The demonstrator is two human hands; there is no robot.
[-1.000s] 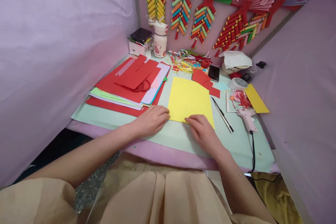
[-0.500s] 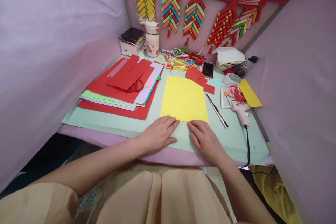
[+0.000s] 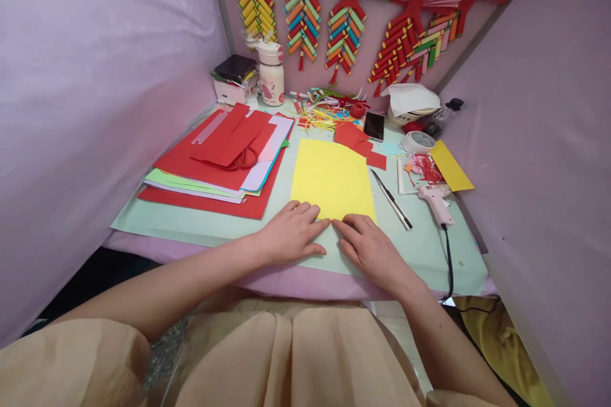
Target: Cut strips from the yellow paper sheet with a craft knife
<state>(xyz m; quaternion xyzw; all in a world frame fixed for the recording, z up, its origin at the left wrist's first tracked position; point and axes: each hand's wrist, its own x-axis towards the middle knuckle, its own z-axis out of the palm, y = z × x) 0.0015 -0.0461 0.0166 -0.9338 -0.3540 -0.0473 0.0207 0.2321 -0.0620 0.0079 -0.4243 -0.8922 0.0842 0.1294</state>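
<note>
A yellow paper sheet [image 3: 333,178] lies flat on the light green table cover. My left hand [image 3: 294,233] rests on its near edge at the left, palm down, with the thumb apart from the fingers. On the right part of the same edge, my right hand [image 3: 365,245] presses with bent fingers, its thumb apart. The two index fingertips nearly touch at the middle of the edge. Whether either hand pinches the paper is hard to see, but both look flat on it. A craft knife [image 3: 391,200] lies to the right of the sheet.
Stacked coloured papers [image 3: 210,152] with red-handled scissors [image 3: 245,159] lie left. Behind are a white bottle [image 3: 272,76], paper scraps [image 3: 322,116] and a phone [image 3: 373,126]. A glue gun [image 3: 436,205] with its cord, a tape roll [image 3: 419,141] and a yellow piece [image 3: 452,166] sit right.
My hands have drawn closer together along the near edge of the yellow sheet, with the index fingertips now almost meeting. The whole view has shifted slightly.
</note>
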